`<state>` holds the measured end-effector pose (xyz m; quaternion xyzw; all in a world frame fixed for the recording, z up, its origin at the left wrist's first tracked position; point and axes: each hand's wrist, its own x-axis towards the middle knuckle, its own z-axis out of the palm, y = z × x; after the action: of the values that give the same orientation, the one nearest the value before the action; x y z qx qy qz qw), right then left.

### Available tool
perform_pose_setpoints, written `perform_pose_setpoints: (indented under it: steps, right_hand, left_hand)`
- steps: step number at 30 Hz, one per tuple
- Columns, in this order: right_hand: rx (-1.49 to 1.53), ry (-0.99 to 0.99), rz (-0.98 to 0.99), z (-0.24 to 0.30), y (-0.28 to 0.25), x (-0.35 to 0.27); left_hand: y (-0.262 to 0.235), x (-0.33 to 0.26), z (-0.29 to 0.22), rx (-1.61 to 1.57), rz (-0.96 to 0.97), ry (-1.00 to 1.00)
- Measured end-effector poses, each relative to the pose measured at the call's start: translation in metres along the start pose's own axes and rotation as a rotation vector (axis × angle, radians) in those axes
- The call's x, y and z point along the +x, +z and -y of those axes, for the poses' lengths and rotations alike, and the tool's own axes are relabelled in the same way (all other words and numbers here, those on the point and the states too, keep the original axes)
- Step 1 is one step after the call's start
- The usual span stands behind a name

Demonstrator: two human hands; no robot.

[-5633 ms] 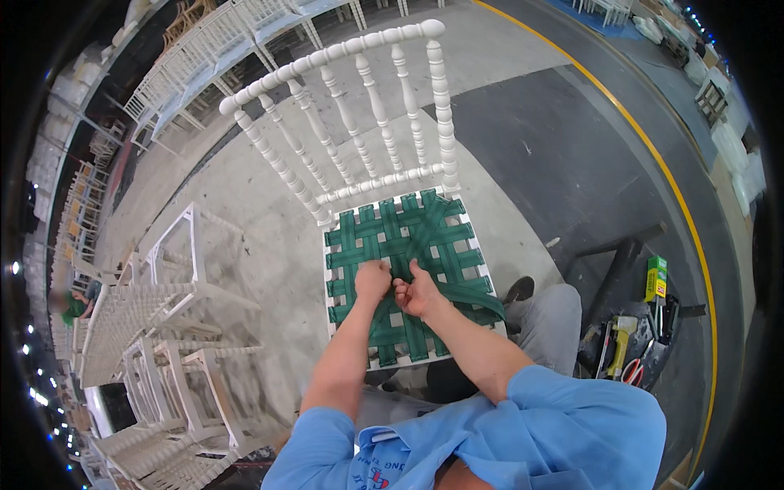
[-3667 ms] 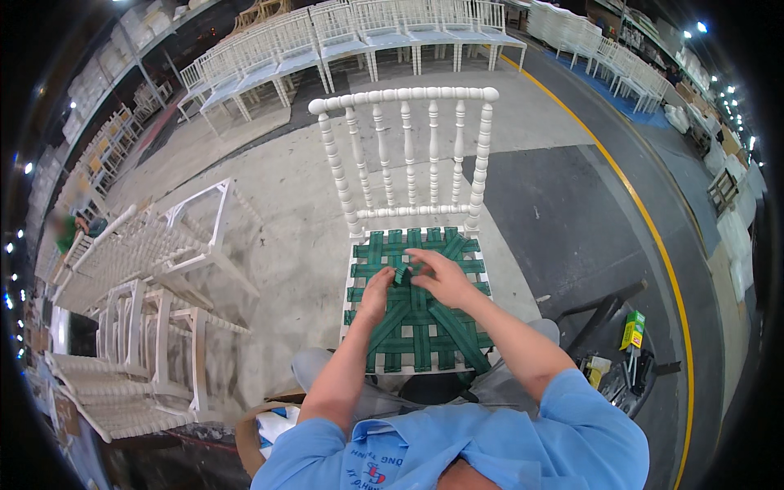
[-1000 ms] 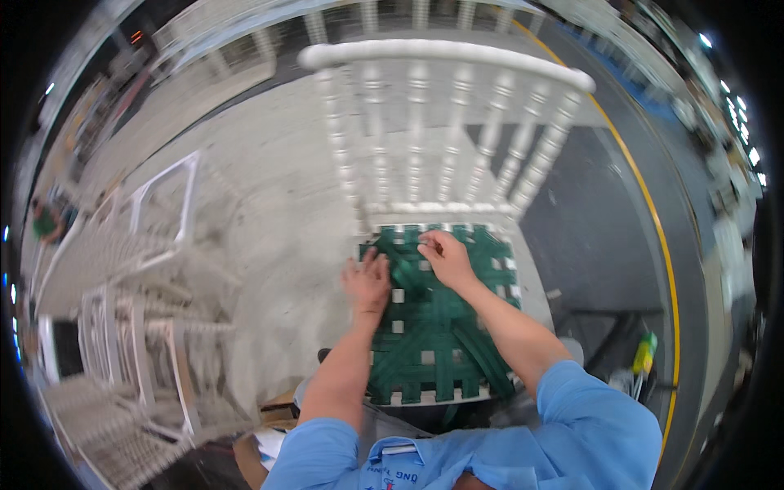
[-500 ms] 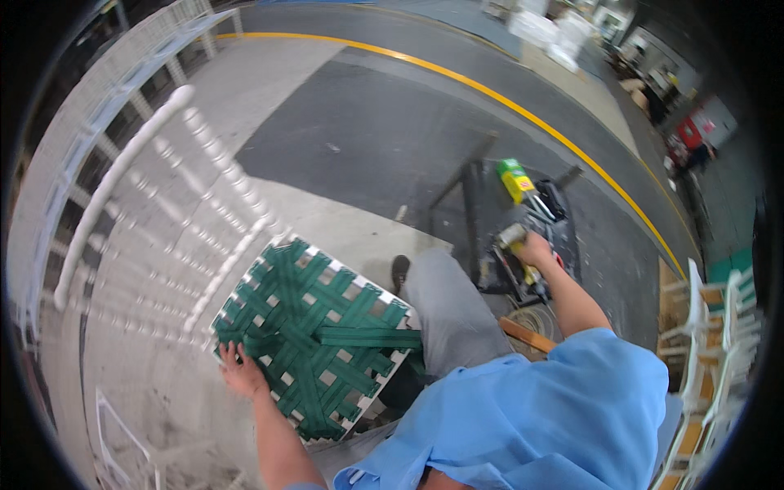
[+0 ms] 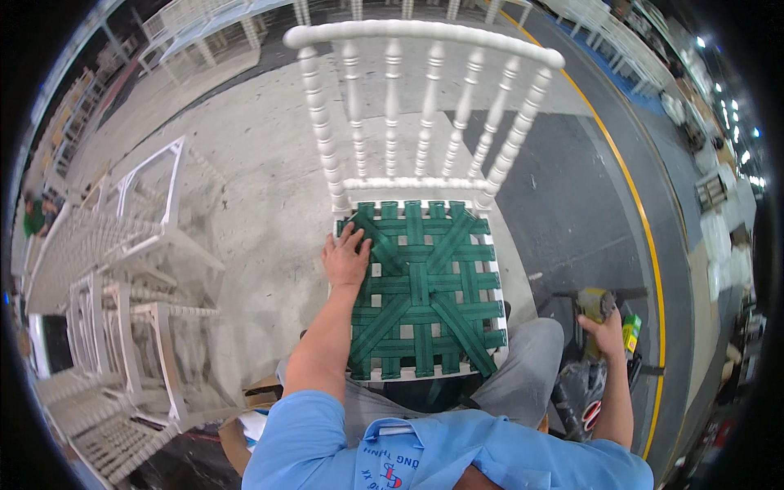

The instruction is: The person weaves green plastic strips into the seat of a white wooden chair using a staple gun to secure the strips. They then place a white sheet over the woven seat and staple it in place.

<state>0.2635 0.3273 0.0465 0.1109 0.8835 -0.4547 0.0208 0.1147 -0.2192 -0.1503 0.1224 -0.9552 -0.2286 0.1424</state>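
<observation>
Resting on woven green webbing (image 5: 419, 282), the left hand (image 5: 346, 260) spreads its fingers slightly at the seat's far left corner. The right hand (image 5: 606, 333) wraps its fingers around one yellow tool (image 5: 594, 304). One white chair (image 5: 415, 184) stands before the person, five turned spindles (image 5: 429, 106) between two ringed posts (image 5: 323, 131).

A chair-making workshop: white chair frames (image 5: 167, 359) crowd the left, white chairs (image 5: 216, 35) line the far side, and a spindle-back chair (image 5: 416, 184) with green webbing (image 5: 419, 286) stands near. A yellow line (image 5: 642, 209) marks the floor (image 5: 253, 163), gray concrete at left.
</observation>
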Motion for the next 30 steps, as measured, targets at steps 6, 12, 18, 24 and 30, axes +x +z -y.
perform_pose_setpoints:
  steps: [6, 12, 18, 24, 30]
  right_hand:
    - [0.167, -0.184, 0.477, 0.193, 0.174, 0.118]
    - [0.043, -0.115, 0.817, 0.25, 0.354, 0.176]
    - [-0.058, -0.048, 0.74, 0.233, 0.42, 0.19]
    - [-0.07, -0.042, 0.737, 0.221, 0.429, 0.198]
    - [-0.084, -0.056, 0.743, 0.225, 0.433, 0.199]
  left_hand:
    - [0.004, -0.001, 0.004, -0.03, -0.023, -0.009]
    - [0.003, 0.001, 0.007, -0.096, -0.034, 0.015]
    - [0.004, 0.001, 0.013, -0.069, 0.041, 0.005]
    - [0.002, 0.001, 0.014, -0.053, 0.058, -0.005]
    - [0.002, 0.001, 0.017, -0.059, 0.05, -0.003]
